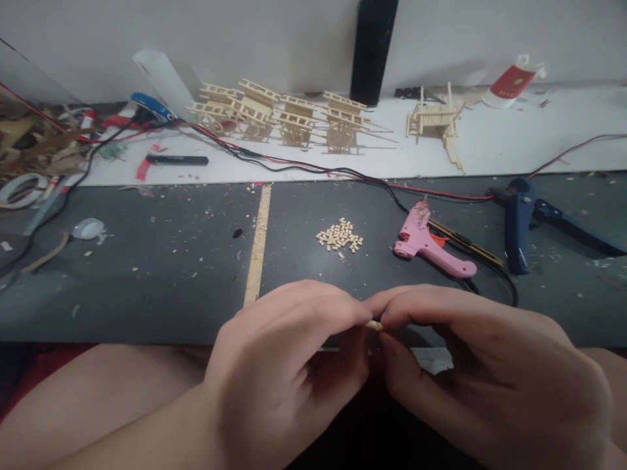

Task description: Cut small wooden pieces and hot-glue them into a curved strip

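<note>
Left hand and right hand raised at front edge of dark grey work mat, fingertips pressed together, both pinching small pale wooden piece between them. Pile of tiny pale wooden blocks on mat ahead, well apart from hands. Pink plastic hot glue gun lying right of pile. Row of pale wooden stick frames beyond, on white board.

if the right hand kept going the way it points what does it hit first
The right hand would probably meet the small wooden piece at its fingertips first, then the left hand; depth is hard to judge.
</note>
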Available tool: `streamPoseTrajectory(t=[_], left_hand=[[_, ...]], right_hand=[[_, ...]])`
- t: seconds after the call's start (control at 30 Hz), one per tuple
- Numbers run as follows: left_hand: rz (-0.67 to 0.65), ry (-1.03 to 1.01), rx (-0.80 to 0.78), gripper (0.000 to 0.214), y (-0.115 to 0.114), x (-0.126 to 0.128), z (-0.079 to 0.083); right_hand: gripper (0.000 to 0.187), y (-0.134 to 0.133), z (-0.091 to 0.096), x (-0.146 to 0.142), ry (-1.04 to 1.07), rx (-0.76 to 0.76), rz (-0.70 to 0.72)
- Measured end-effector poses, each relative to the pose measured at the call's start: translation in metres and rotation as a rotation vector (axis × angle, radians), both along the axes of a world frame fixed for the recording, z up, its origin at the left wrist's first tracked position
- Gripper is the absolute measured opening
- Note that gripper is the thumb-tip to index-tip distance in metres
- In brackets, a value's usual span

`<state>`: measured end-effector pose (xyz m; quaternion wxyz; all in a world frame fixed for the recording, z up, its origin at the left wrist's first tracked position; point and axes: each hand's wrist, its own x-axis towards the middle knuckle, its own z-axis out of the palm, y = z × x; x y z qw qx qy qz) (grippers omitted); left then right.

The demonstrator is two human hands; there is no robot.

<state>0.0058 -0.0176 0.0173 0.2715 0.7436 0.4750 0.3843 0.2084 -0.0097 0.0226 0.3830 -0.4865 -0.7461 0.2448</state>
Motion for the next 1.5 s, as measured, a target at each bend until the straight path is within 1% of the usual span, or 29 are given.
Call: streamPoseTrajectory(t=[0.1, 0.23, 0.43, 0.53, 0.73, 0.87, 1.0, 1.17, 1.33, 1.43, 1.5], left_hand=[[-0.021, 0.014, 0.005, 0.02, -0.0001, -0.0013, 0.0008], [-0.002, 0.033, 0.003, 0.023, -0.0019, -0.0013, 0.0011], [-0.031, 0.01, 0.048, 0.026, 0.0021, -0.0026, -0.0033], [-0.029, 0.0, 0.039, 0.024, 0.0006, -0.0021, -0.0041], [0.037, 0.005, -0.011, 0.02, -0.0049, 0.0011, -0.0037], [-0.017, -0.012, 0.012, 0.019, -0.0043, 0.0004, -0.0023], [0.055, 0.011, -0.019, 0.021, -0.0064, 0.0018, 0.0002], [0.002, -0.047, 0.052, 0.022, -0.005, 0.0, -0.0032], [0.052, -0.049, 0.0, 0.022, -0.0041, -0.002, -0.0038], [0.024, -0.085, 0.061, 0.025, -0.0037, -0.0006, -0.0038], [0.032, -0.089, 0.062, 0.026, -0.0043, 0.0008, -0.0036]], right_hand=[[0.021, -0.0003, 0.0, -0.0006, -0.008, 0.01, -0.007], [0.021, 0.0011, 0.0007, -0.002, 0.002, 0.01, -0.014], [0.023, 0.0008, -0.0003, 0.0005, -0.018, -0.014, 0.005], [0.024, 0.0003, -0.0014, 0.0013, -0.026, -0.006, 0.012], [0.022, 0.0001, -0.0009, -0.0003, -0.016, -0.001, 0.0], [0.022, -0.0006, -0.002, 0.0014, -0.017, -0.008, -0.006], [0.024, -0.0013, -0.0047, 0.0037, -0.025, -0.03, 0.03], [0.027, -0.0009, -0.0024, 0.0008, 0.024, -0.031, 0.037], [0.026, 0.0015, -0.0017, -0.0008, 0.046, 0.015, 0.031], [0.026, -0.0003, -0.0045, 0.0015, 0.057, -0.001, 0.025], [0.026, -0.0023, -0.0057, 0.0034, 0.031, -0.004, 0.028]])
